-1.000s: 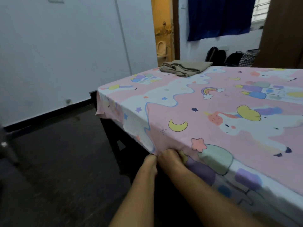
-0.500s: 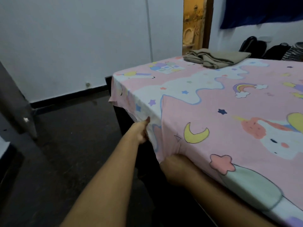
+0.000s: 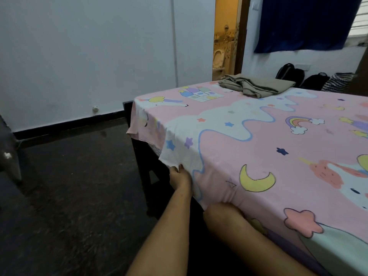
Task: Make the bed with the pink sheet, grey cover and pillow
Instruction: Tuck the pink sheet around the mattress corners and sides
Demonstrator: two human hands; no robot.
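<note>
- Parted from a close pairing at the hem 1 s ago: left hand point(image 3: 180, 176) now farther along the hanging edge of the pink sheet point(image 3: 258, 156), toward the far corner, pinching the hem of a white patch between thumb and fingertips.
- Right hand point(image 3: 223, 214) kept at the nearer stretch of the same edge, with the fingers hidden under the fabric; cannot tell whether gripping, though the cloth is puckered just above it.
- Reads as drawing the side drape taut between 2 points, with the sheet already flat over the top of the bed.
- Probably an early-to-middle stage: sheet edge hanging loose over the dark bed frame point(image 3: 139, 156), not tucked.
- Grey cover point(image 3: 256, 85) lying folded on the sheet at the far end, well apart from both hands; no pillow in view.
- Around: 2 dark backpacks point(image 3: 288, 73) against the far wall, blue curtain point(image 3: 308, 22) above them, open doorway point(image 3: 225, 36) beyond the cover, dark floor point(image 3: 69, 196) to the left.
- In the way: nothing between the left hand and the corner.
- Worth watching: crooked corner flap point(image 3: 132, 130), likely needing a tug to straighten.
</note>
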